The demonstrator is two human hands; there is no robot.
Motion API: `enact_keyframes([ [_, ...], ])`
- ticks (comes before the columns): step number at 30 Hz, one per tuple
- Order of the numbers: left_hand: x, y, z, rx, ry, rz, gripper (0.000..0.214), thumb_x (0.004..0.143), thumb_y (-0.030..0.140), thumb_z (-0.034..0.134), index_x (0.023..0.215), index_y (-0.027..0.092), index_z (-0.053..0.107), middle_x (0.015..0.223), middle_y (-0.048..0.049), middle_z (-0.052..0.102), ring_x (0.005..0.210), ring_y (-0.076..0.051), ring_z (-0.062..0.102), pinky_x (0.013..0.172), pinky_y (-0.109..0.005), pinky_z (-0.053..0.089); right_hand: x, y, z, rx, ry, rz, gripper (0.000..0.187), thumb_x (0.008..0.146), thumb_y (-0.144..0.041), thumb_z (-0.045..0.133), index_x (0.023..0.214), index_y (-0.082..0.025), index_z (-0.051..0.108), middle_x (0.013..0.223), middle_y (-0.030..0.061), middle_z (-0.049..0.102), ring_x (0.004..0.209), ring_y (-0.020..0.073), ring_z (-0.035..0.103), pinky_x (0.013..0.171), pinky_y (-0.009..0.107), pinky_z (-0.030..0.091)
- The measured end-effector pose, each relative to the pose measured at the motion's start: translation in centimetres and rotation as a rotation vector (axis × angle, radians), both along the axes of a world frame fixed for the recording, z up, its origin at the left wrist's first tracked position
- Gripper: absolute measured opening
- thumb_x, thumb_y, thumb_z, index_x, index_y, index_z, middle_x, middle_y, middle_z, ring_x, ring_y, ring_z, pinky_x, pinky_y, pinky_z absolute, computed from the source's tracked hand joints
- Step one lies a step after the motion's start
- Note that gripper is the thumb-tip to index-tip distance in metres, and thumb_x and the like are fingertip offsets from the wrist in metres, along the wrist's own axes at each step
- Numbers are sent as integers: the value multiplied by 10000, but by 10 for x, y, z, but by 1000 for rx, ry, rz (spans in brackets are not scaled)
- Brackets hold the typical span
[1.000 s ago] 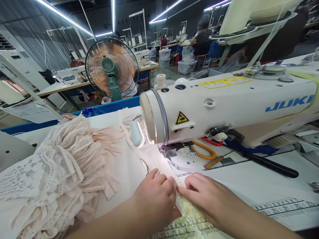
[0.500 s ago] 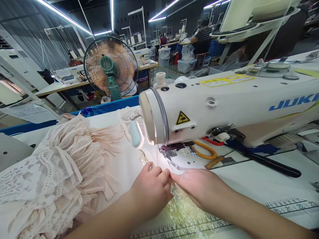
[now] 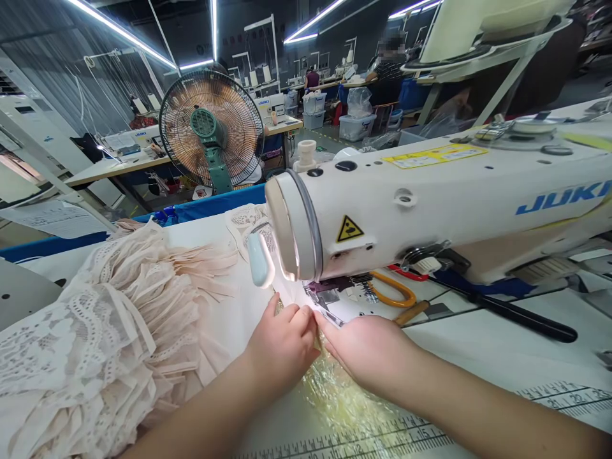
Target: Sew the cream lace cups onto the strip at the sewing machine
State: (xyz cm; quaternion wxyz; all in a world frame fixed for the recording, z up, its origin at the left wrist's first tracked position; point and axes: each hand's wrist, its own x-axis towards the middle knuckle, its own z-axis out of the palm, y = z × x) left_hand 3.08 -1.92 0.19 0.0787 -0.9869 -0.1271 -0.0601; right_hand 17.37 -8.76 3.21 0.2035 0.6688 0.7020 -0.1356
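Note:
My left hand (image 3: 282,344) and my right hand (image 3: 366,350) lie side by side on the white table, fingertips meeting just in front of the presser foot (image 3: 321,294) of a white Juki sewing machine (image 3: 430,204). Both press and pinch a pale yellowish lace piece (image 3: 342,398) that trails back toward me between my forearms. The left fingers are curled on the fabric's edge. Those of the right hand are pressed flat on it, tips pinched at the strip near the needle plate.
A big heap of beige lace pieces (image 3: 105,331) fills the table's left side. Orange-handled scissors (image 3: 394,292) and a black bar (image 3: 516,313) lie under the machine arm. A floor fan (image 3: 211,131) stands behind, with other sewing stations and people beyond. A printed ruler (image 3: 392,440) runs along the table's near edge.
Both hands have slid forward together toward the presser foot, pushing the yellowish lace with them. More of the lace now trails behind my hands.

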Motion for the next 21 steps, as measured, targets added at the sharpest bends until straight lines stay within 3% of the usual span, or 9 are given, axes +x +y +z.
enact_keyframes([
  [4, 2, 3, 0, 8, 14, 24, 298, 843, 379, 534, 992, 140, 630, 955, -82, 627, 886, -230, 562, 953, -555, 327, -9, 7, -5, 3, 28, -35, 868, 636, -99, 636, 1413, -73, 250, 712, 198, 701, 618, 350, 657, 474, 391, 457],
  [9, 3, 6, 0, -27, 54, 100, 429, 861, 468, 486, 1108, 136, 597, 1135, -119, 602, 1001, -258, 530, 988, -587, 281, -11, 11, -31, 105, 40, -64, 982, 473, -62, 703, 1381, -50, 328, 646, 212, 687, 575, 377, 648, 496, 447, 470],
  [11, 3, 6, 1, -54, 78, 141, 489, 875, 496, 439, 1175, 129, 563, 1201, -128, 577, 1053, -273, 512, 991, -601, 276, -9, 9, -40, 171, 25, -53, 947, 474, -62, 695, 1364, -60, 371, 576, 181, 673, 533, 341, 636, 473, 411, 454],
  [15, 2, 7, 4, -118, 116, 232, 611, 868, 582, 375, 1276, 141, 489, 1311, -132, 505, 1176, -312, 438, 1009, -632, 241, -4, -5, -48, 293, -3, 7, 792, 606, -90, 617, 1362, -85, 379, 547, 108, 662, 451, 230, 586, 389, 294, 359],
  [21, 2, 11, 4, -188, 127, 319, 694, 828, 606, 428, 1347, 147, 408, 1385, -147, 415, 1276, -353, 331, 1026, -651, 186, 0, -35, -67, 784, -5, 141, 469, 728, -199, 580, 1189, -120, 542, 657, 44, 628, 588, 190, 577, 497, 295, 348],
])
